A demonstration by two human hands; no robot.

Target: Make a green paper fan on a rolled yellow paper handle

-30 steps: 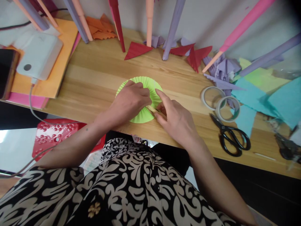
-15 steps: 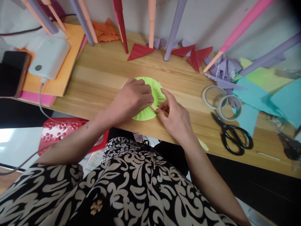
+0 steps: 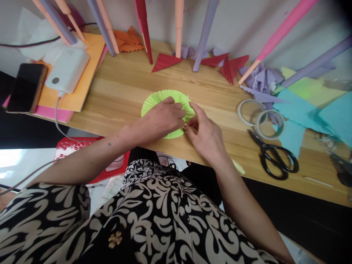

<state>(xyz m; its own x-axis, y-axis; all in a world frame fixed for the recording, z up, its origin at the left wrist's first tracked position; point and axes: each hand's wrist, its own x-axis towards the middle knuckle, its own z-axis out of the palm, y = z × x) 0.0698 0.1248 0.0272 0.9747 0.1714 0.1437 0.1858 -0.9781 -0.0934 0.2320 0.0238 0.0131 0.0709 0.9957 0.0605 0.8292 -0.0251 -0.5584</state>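
Observation:
A round, pleated lime-green paper disc (image 3: 150, 103) lies on the wooden table in front of me, partly covered by my hands. My left hand (image 3: 168, 114) reaches across it, closed, with curled fingers meeting the right fingertips at the disc's right side. My right hand (image 3: 205, 136) is beside the disc's right edge, thumb and fingers pinching. Between the two sets of fingertips a bit of a narrow pale-yellow strip (image 3: 184, 126) shows; most of it is hidden. Another pale-yellow piece (image 3: 238, 167) lies by my right forearm at the table edge.
Black scissors (image 3: 274, 156) and two tape rolls (image 3: 269, 124) lie right, near blue paper (image 3: 291, 137). Red scraps (image 3: 165, 62) and paper-wrapped sticks (image 3: 205, 35) line the wall. A phone (image 3: 26, 88) and cabled white power bank (image 3: 67, 69) sit left. A red stool (image 3: 95, 178) is below.
My left hand has shifted slightly right and closer to the right fingertips, so less of the pale strip shows. More of the disc's left side is visible. The view has shifted a little.

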